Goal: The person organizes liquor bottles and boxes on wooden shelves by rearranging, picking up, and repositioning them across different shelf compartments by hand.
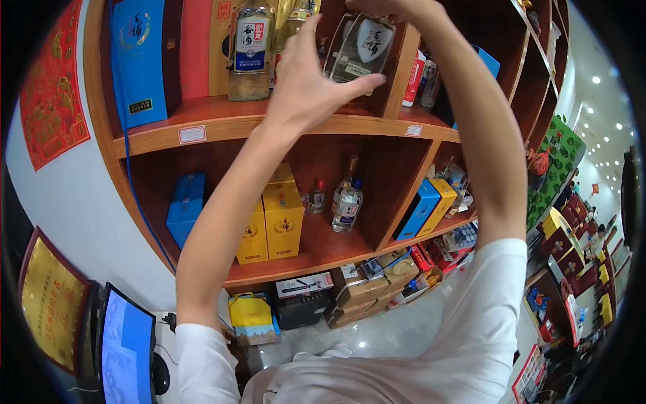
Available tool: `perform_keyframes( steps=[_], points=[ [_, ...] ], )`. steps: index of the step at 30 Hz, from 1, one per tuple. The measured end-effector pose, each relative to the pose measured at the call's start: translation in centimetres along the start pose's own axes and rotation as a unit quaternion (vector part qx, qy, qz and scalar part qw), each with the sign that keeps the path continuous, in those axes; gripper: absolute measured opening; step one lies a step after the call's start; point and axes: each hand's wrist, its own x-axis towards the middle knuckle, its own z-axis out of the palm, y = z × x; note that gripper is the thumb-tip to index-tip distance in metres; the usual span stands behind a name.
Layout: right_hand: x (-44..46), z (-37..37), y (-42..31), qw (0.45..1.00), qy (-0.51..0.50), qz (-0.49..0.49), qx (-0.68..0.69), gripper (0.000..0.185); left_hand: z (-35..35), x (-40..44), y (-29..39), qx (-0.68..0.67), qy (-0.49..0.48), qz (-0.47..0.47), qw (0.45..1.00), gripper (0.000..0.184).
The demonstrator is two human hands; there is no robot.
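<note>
A clear liquor bottle (360,48) with a shield-shaped label leans slightly on the upper shelf. My right hand (393,8) reaches over its top with the fingers around the neck; the frame's upper edge cuts off part of this hand. My left hand (303,84) is open just left of the bottle, thumb stretched towards its base and fingers pointing up. Whether the thumb touches the glass I cannot tell. Behind the left fingers stands a gold-topped bottle (294,27), partly hidden. Further left is a clear bottle (252,50) with a white and blue label.
A tall blue box (140,64) stands at the upper shelf's left end. The lower shelf (336,252) holds yellow boxes (281,219), a blue box (186,209) and small bottles (347,207). Cartons (367,286) sit on the floor. A monitor (128,347) is at lower left.
</note>
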Motion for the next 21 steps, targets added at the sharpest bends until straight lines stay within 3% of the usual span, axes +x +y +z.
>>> perform_keyframes(
  steps=[1,3,5,8,14,15,18,19,21],
  points=[
    [-1.7,-1.2,-0.8,1.0,0.003,-0.019,0.012,0.037,1.0,0.6,0.5,-0.016,-0.009,-0.02,1.0,0.126],
    [-2.8,-2.7,-1.5,0.999,-0.001,-0.037,0.005,0.042,2.1,1.5,1.5,-0.074,0.01,-0.034,0.997,0.098],
    [-3.3,-3.7,-1.2,0.997,0.01,-0.077,0.009,0.042,-0.1,1.8,3.6,-0.137,-0.076,-0.047,0.987,0.106],
    [-4.4,-3.6,-1.8,0.996,0.016,-0.089,0.026,0.039,1.7,2.3,0.8,-0.174,-0.075,-0.052,0.981,0.124],
    [-0.8,-0.4,-3.1,0.996,0.008,-0.074,0.05,0.038,0.3,2.0,-1.0,-0.112,-0.04,-0.121,0.986,0.106],
    [-1.7,-1.2,-2.7,0.983,-0.024,-0.103,0.148,0.039,-0.2,1.6,-1.1,-0.108,-0.034,-0.131,0.985,0.105],
    [1.7,-0.5,-1.4,0.94,-0.037,-0.003,0.339,0.04,-1.7,0.8,-3.1,-0.14,-0.022,-0.137,0.98,0.097],
    [2.5,-0.5,0.1,0.952,-0.029,-0.029,0.302,0.035,-2.4,0.4,-3.3,-0.175,-0.036,-0.145,0.973,0.095],
    [8.9,6.4,2.7,0.971,-0.007,0.017,0.237,0.034,-3.7,0.1,-3.6,-0.211,-0.058,-0.142,0.965,0.088]
  ],
)
